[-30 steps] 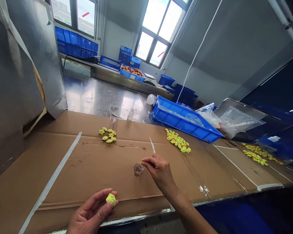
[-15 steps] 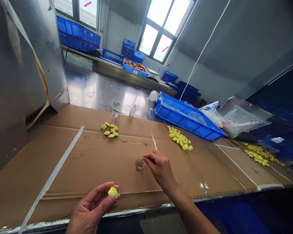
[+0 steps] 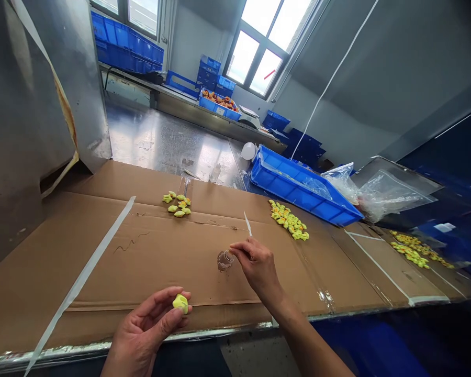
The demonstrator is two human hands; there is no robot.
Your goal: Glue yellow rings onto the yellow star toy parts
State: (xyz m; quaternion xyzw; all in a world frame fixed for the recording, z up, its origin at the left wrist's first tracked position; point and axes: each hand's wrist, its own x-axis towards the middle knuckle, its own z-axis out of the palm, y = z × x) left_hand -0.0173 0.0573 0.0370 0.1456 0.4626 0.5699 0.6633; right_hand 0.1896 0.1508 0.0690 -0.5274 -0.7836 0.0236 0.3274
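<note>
My left hand holds a small yellow-green moulded piece between thumb and fingertips, above the front edge of the cardboard. My right hand is closed in a pinch at the rim of a small clear cup. Brownish residue shows in and around this cup. Whatever thin thing the right fingers hold is too small to make out. Just beyond the right knuckles is a narrow white pointed strip; whether it touches the hand, I cannot tell.
Similar yellow pieces lie in a small group and a larger cluster. Behind the latter stands a blue crate beside clear plastic bags. A metal housing rises at left. White tape crosses the cardboard.
The view has shifted slightly. Both hands keep their grips, the left on the yellow piece and the right at the cup.
</note>
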